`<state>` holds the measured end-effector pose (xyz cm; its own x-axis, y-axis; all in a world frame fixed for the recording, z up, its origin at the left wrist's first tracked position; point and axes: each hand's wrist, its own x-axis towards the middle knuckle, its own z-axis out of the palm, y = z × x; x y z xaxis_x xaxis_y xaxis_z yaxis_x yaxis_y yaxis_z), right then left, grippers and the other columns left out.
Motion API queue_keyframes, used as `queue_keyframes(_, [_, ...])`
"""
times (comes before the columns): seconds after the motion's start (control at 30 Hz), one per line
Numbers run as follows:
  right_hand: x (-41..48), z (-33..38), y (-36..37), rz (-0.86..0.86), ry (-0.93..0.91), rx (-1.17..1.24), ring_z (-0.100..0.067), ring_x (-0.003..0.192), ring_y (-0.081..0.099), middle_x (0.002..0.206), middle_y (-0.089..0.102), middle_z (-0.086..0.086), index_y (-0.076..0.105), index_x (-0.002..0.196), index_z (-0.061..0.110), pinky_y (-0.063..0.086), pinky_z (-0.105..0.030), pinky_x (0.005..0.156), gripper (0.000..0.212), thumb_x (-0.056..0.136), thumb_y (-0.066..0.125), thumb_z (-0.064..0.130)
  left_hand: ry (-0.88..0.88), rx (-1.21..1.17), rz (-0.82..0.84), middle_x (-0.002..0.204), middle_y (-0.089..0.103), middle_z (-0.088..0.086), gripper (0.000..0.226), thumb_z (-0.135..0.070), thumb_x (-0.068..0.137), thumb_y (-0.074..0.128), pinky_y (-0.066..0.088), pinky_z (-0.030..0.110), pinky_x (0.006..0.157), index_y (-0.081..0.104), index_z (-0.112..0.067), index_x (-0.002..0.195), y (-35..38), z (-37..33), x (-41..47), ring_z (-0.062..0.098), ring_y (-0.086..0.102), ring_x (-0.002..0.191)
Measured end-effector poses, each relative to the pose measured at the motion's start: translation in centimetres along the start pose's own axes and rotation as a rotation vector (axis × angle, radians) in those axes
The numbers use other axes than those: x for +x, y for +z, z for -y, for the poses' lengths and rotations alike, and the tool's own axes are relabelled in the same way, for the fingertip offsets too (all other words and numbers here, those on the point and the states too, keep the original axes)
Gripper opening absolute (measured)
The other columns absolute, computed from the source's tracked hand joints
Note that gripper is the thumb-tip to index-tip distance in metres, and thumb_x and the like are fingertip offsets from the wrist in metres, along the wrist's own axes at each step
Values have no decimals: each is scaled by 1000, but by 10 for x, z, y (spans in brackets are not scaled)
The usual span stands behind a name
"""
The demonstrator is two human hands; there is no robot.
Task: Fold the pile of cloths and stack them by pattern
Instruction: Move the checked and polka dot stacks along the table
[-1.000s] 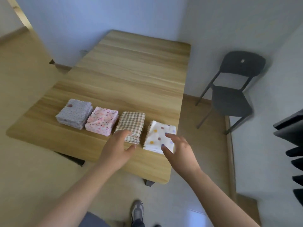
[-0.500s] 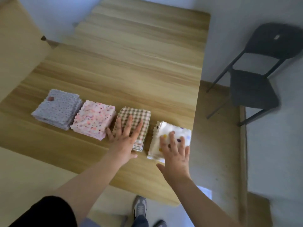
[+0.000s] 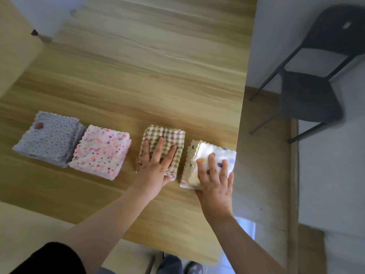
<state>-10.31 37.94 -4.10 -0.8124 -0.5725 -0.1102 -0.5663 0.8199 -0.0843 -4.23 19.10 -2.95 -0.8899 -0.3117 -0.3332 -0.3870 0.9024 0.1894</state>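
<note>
Several stacks of folded cloths stand in a row on the wooden table (image 3: 150, 62). From left to right they are a grey dotted stack (image 3: 50, 138), a pink speckled stack (image 3: 102, 152), a brown checked stack (image 3: 167, 138) and a white polka-dot stack (image 3: 214, 153). My left hand (image 3: 157, 162) lies flat on the near half of the checked stack, fingers straight and spread. My right hand (image 3: 215, 177) presses flat on the polka-dot stack, which sits right at the table's right edge.
A dark chair (image 3: 314, 84) stands on the floor to the right of the table. A grey wall runs behind it. My shoe (image 3: 194, 268) shows below the table's near edge. The far half of the table holds nothing but bare wood.
Both hands have come down from hovering onto the two right-hand stacks and now press on them. The view has tilted down and closer to the table.
</note>
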Motion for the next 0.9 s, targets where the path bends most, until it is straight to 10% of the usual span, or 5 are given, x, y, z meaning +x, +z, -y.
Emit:
queue_keyframes(0.63, [120, -55, -17, -22, -40, -29, -45, 135, 37, 150, 41, -10, 48, 141, 25, 35, -60, 102, 100, 52, 93, 35, -123, 45, 119, 157, -30, -2, 97, -52, 88, 58, 18, 64, 114, -17, -42, 148, -41, -41, 128, 42, -26, 141])
queue_keyframes(0.77, [145, -66, -22, 49, -125, -65, -45, 144, 16, 161, 14, -9, 24, 152, 30, 21, -60, 111, 92, 77, 77, 38, -192, 3, 107, 158, -28, -3, 96, -55, 86, 58, 16, 63, 115, -13, -43, 149, -46, -47, 147, 41, -26, 142])
queue_keyframes(0.9, [161, -77, -21, -32, -99, -55, -47, 127, 47, 144, 49, -13, 57, 134, 23, 42, -62, 94, 98, 44, 95, 34, -208, -9, 88, 158, -27, -2, 98, -56, 84, 60, 15, 62, 115, -14, -42, 149, -46, -49, 160, 42, -26, 142])
